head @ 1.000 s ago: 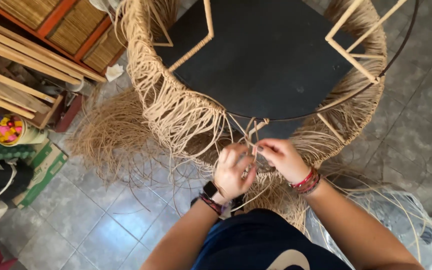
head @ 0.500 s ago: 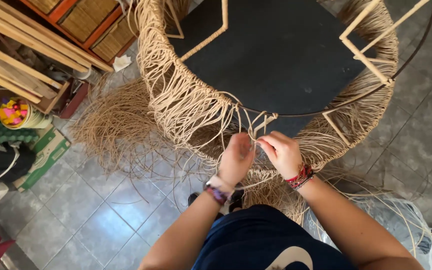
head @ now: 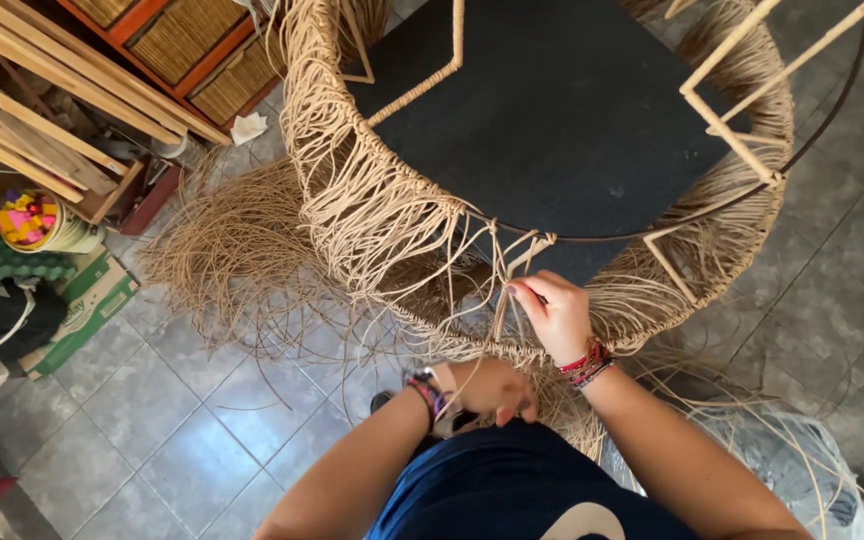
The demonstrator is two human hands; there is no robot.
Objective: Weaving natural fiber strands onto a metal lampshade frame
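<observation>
Strands of thin tan straw cord [head: 512, 270] are pinched between the fingers of the right hand [head: 555, 315], which is closed on them just under the dark round metal ring [head: 592, 238] of a big round woven frame [head: 372, 200]. The left hand [head: 492, 388] is held lower, close to the body, with its fingers curled in; what is in it cannot be told. The two hands are apart.

To do this step well, the cord should be kept pulled tight and straight, and each strand should be laid snug next to the last one, so no gaps are left on the ring.

The frame stands on the grey tiled floor [head: 202, 430], right in front of the person. Its near side is thickly wrapped in the tan cord, and many loose ends hang down and spread over the floor on the left. Pale wooden bars [head: 732, 130] are seen inside it, over a flat dark board [head: 572, 110]. Wooden sticks [head: 42, 110] and a small pot of bright coloured bits [head: 32, 220] are seen by the far left edge of the floor.
</observation>
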